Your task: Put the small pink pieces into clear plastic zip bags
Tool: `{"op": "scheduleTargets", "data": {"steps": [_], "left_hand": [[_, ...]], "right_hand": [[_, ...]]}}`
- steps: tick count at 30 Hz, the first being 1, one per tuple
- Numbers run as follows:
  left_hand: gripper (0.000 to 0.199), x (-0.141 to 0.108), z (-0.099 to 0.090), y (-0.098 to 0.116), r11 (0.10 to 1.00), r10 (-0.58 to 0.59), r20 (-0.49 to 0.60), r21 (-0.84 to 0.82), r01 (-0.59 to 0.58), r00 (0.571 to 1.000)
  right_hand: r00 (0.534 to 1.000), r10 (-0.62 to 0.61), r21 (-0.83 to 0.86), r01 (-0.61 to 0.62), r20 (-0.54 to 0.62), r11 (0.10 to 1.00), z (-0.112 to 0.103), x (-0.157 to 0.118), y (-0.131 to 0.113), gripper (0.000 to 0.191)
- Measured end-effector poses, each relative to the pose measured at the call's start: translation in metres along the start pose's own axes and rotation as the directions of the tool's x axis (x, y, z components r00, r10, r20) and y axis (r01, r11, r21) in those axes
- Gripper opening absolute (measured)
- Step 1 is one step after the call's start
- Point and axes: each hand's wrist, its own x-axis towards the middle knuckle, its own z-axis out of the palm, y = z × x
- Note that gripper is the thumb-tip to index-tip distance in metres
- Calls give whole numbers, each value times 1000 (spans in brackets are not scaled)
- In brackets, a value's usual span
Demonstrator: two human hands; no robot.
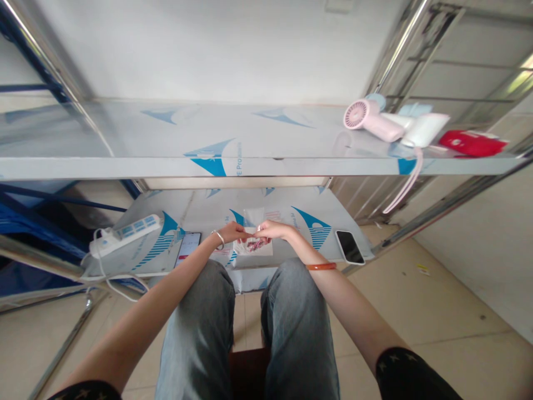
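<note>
My left hand [232,230] and my right hand [271,229] meet over the lower shelf, fingertips pinched close together. What sits between the fingers is too small to make out. Right below them lies a cluster of small red, pink and white beads [255,245], partly covered by my fingers. The beads rest on a whitish sheet or shallow tray [267,250]; which of these I cannot tell. Just behind my hands is a clear plastic bag [253,215]. A silver bangle circles my left wrist, and an orange-red bangle sits on my right forearm.
Left on the lower shelf [195,208] are a white power strip [137,228] with a cable and a lit phone [188,247]. A dark-screened phone [350,247] lies right. The upper shelf [291,144] holds a pink handheld fan [375,121] and a red packet [472,143].
</note>
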Motion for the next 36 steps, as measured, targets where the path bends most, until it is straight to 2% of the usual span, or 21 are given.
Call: {"op": "scheduleTargets", "data": {"steps": [3, 8, 10, 13, 17, 22, 25, 29, 34, 36], "left_hand": [[38, -5, -4, 1, 999, -12, 5, 32, 12, 1000], [37, -10, -9, 0, 999, -39, 53, 22, 38, 998], [38, -11, -11, -3, 996, -87, 56, 13, 87, 995], [41, -12, -12, -11, 984, -178, 20, -18, 178, 984], [42, -18, -18, -23, 941, -337, -13, -36, 337, 941], [30, -24, -25, -37, 871, -489, 51, 72, 486, 871], [27, -23, -27, -48, 827, -549, 65, 187, 530, 833], [32, -17, -29, -65, 772, -602, 70, 304, 557, 796], [29, -14, -27, -72, 679, -668, 21, 426, 598, 744], [25, -15, -25, -69, 666, -670, 3, 444, 599, 742]], "right_hand": [[999, 18, -3, -18, -28, 1000, 0, -2, -1, 39], [998, 58, -8, -58, -21, 998, 4, 2, 0, 49], [997, 69, -25, -70, -34, 997, 7, 7, 0, 51], [988, 95, -58, -102, -119, 993, 15, 15, 2, 47], [969, 120, -138, -151, -214, 979, 29, 25, 3, 37], [985, 130, -206, -152, -117, 967, 40, 31, -10, 28], [989, 121, -199, -137, -89, 970, 42, 33, -18, 21], [994, 104, -219, -110, -39, 969, 44, 34, -23, 19], [998, 43, -381, -25, 40, 924, 38, 27, -33, 23], [999, -21, -462, 33, 32, 886, 38, 18, -43, 24]]}}
